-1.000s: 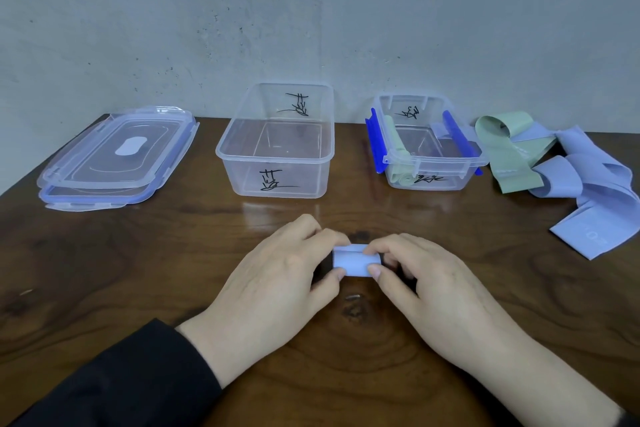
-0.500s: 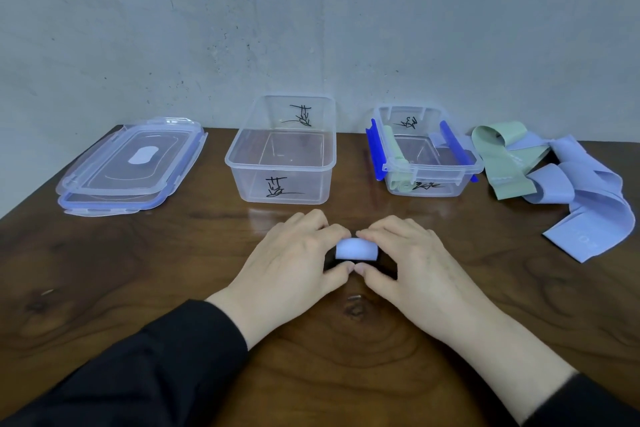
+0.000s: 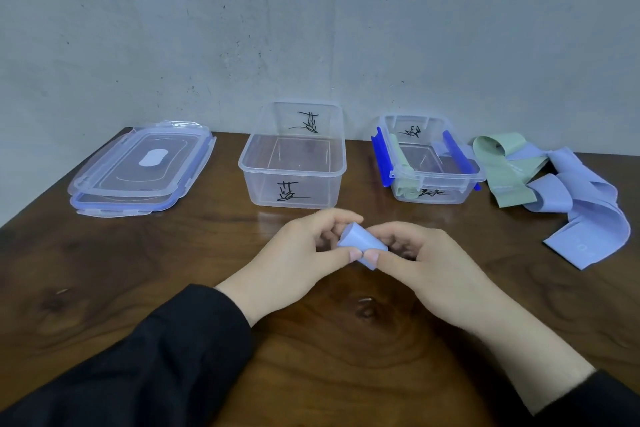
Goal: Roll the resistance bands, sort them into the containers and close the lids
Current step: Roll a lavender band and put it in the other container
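rolled band (image 3: 360, 246) lifted, tilted | dark wooden table (image 3: 104, 270) | grey wall (image 3: 311, 28)

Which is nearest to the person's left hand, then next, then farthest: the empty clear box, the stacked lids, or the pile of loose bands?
From the left hand:
1. Empty clear box, just behind it.
2. Stacked lids, far left.
3. Loose bands, far right.
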The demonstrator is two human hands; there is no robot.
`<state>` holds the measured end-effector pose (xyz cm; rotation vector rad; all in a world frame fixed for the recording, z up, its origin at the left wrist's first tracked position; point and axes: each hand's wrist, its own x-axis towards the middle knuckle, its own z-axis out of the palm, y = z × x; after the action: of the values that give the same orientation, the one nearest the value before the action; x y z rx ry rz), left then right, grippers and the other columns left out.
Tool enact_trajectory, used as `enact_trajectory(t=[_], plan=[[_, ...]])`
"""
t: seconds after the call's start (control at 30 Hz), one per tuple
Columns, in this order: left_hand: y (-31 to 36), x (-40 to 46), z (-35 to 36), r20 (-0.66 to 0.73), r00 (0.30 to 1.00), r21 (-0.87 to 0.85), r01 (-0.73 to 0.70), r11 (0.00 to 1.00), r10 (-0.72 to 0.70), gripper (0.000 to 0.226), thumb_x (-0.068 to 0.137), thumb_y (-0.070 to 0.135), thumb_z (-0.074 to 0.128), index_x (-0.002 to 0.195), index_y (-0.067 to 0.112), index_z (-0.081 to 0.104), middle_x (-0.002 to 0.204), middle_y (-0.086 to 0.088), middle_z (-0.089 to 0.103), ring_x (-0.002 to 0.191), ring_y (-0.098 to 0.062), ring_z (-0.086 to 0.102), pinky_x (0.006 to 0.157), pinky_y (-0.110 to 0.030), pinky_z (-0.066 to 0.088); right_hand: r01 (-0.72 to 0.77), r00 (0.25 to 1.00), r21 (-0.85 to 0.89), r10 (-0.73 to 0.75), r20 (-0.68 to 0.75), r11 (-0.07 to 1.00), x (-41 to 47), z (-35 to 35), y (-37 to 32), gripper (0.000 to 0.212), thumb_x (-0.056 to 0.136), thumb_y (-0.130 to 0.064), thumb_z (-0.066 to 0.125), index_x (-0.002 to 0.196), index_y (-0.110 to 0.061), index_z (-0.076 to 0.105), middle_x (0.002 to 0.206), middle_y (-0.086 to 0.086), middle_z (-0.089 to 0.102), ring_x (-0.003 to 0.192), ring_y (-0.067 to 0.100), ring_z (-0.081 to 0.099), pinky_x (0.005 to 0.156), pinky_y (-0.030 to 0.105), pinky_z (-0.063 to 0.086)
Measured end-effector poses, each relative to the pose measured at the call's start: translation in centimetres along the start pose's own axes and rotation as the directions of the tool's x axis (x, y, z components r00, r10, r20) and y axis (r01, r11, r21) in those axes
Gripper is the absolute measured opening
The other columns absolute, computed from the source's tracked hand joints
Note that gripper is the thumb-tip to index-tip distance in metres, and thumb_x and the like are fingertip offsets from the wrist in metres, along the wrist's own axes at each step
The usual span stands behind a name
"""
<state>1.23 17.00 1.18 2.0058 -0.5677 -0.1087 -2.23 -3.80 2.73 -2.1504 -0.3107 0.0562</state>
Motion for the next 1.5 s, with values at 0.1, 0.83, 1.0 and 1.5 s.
enact_trajectory(t=[0.1, 0.83, 1.0, 1.5], plan=[[-0.2, -0.3, -0.7, 0.048, 0.999, -0.017, -0.015, 1.0, 0.015, 0.044, 0.093, 0.025, 0.066, 0.134, 0.038, 0.056, 0.107, 0.011, 0.064, 0.101, -0.011, 0.062, 0.094, -0.029, 0.05, -0.069, 0.997, 0.045, 0.067, 0.049, 0.997, 0.8, -0.5, -1.3, 0.01, 0.09, -0.027, 0.071, 0.098, -0.031, 0.075, 0.095, -0.012, 0.076, 0.091, 0.005, 0.07, 0.09, 0.03, 0.055], [-5.9, 2.3, -9.3, -0.613, 0.771, -0.099, 0.141, 0.985, -0.172, 0.04, 0.099, 0.017, 0.043, 0.135, 0.031, 0.054, 0.123, 0.013, 0.061, 0.114, -0.001, 0.053, 0.1, -0.024, 0.043, -0.224, 0.972, -0.274, 0.235, 0.011, 0.936, 18.1, 2.7, -12.0, 0.02, 0.078, -0.011, 0.058, 0.091, 0.002, 0.066, 0.073, 0.014, 0.067, 0.06, 0.023, 0.064, 0.069, 0.035, 0.061], [-5.8, 2.2, -9.4, -0.429, 0.892, -0.128, 0.097, 0.987, -0.143, 0.051, 0.098, 0.014, 0.039, 0.144, 0.037, 0.045, 0.138, 0.025, 0.048, 0.124, 0.009, 0.043, 0.093, -0.001, 0.029, -0.276, 0.908, -0.645, 0.414, 0.069, 0.712, 20.9, 6.0, -11.2, 0.022, 0.079, -0.028, 0.065, 0.07, -0.01, 0.059, 0.06, 0.005, 0.057, 0.052, 0.022, 0.05, 0.055, 0.024, 0.043], [-6.2, 2.8, -10.0, -0.401, 0.906, -0.146, 0.079, 0.986, -0.132, 0.042, 0.1, 0.039, 0.049, 0.142, 0.034, 0.048, 0.142, 0.014, 0.051, 0.132, 0.001, 0.04, 0.092, -0.005, 0.029, -0.167, 0.775, -0.779, 0.569, 0.275, 0.604, 21.7, 8.3, -13.0, 0.018, 0.084, -0.012, 0.07, 0.072, -0.008, 0.058, 0.079, 0.008, 0.058, 0.074, 0.024, 0.058, 0.072, 0.031, 0.048]])
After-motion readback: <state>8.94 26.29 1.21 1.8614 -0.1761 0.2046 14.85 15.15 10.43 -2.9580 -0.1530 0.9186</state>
